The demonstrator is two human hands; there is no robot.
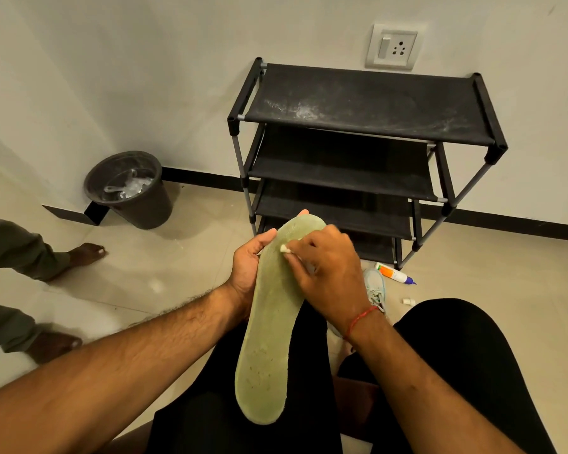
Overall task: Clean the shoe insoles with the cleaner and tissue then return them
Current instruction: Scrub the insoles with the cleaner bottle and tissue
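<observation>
While the left hand (pixel 248 263) grips the pale green insole (pixel 269 326) over the lap, the right hand (pixel 325 273) pinches a tissue wad (pixel 285 249) against its forefoot: wiping is under way; next, strokes toward the heel.

Both bare forearms reach in from the bottom corners of the frame and meet at its centre. The left hand (pixel 251 267), left of centre, turns its palm rightward and grips the insole (pixel 269 339) by its edge, thumb hooked over the near face and a fingertip showing past the upper tip. The right hand (pixel 328 280), back of the hand up and fingers curled, pinches a small wad of tissue (pixel 286 249) against the insole, and a red thread (pixel 361 319) circles its wrist.
</observation>
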